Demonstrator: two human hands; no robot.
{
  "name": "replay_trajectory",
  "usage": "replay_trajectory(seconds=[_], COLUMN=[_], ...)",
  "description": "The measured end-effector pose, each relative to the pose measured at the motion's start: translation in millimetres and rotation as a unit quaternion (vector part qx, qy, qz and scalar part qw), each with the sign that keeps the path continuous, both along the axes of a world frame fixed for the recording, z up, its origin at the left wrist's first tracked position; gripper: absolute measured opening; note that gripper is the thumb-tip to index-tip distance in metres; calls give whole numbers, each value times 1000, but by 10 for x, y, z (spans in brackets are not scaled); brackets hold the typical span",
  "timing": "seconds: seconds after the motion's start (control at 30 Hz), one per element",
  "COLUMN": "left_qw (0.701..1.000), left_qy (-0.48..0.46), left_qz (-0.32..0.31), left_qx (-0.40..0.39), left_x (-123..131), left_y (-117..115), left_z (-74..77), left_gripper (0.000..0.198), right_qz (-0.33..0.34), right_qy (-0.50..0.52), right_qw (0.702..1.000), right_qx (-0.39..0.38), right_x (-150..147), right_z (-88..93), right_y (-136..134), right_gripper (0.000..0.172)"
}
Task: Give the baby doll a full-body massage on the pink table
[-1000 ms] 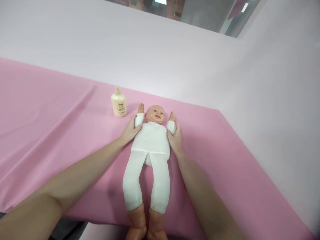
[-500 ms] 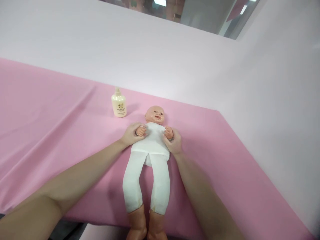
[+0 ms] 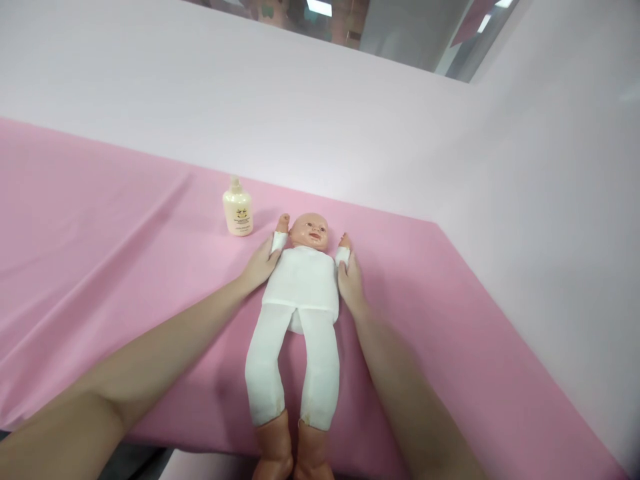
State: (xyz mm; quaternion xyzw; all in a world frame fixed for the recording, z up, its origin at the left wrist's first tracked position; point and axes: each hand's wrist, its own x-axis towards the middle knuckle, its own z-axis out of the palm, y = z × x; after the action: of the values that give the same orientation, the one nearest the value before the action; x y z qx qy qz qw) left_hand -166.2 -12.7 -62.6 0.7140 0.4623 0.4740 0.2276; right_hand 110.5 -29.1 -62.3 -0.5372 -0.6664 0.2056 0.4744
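Currently, the doll point(image 3: 303, 280) is laid face up on the pink-covered desk point(image 3: 100, 233), arms raised beside its head. Each sleeved arm is gripped by closed fingers of the left hand point(image 3: 260, 265) and right hand point(image 3: 353, 283). A bottle point(image 3: 237, 210) is stood nearby.

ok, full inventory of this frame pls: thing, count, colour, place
doll: 1, white suit, tan head and feet, face up on the cloth, feet at its near edge
bottle: 1, cream, upright on the cloth, left of the doll's head, apart from it
cloth: 1, pink, creased, over the table
backdrop: 1, pale pink, behind and right of the cloth
ceiling lights: 2, white, above the backdrop's top edge
left hand: 1, bare, grip on the doll's raised arm nearer the bottle
right hand: 1, bare, grip on the doll's other raised arm
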Motion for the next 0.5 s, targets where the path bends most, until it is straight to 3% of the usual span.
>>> replay_trajectory(seconds=[0.13,0.3,0.4,0.5], left_qw=[999,995,999,998], left_qy=[-3,-37,-23,12], left_qz=[24,74,25,-49], left_qx=[-48,-60,-6,49], left_x=[-20,20,45,57], left_y=[-12,-74,-111,-160], left_z=[17,66,92,103], left_gripper=[67,68,59,39], right_qz=[-19,-13,10,79], right_qy=[44,73,28,-46], right_qw=[998,997,998,991], right_qx=[-45,-6,56,97], right_x=[-6,-48,-77,-100], right_z=[74,126,138,142], right_y=[-49,-75,-116,-197], right_gripper=[63,74,75,56])
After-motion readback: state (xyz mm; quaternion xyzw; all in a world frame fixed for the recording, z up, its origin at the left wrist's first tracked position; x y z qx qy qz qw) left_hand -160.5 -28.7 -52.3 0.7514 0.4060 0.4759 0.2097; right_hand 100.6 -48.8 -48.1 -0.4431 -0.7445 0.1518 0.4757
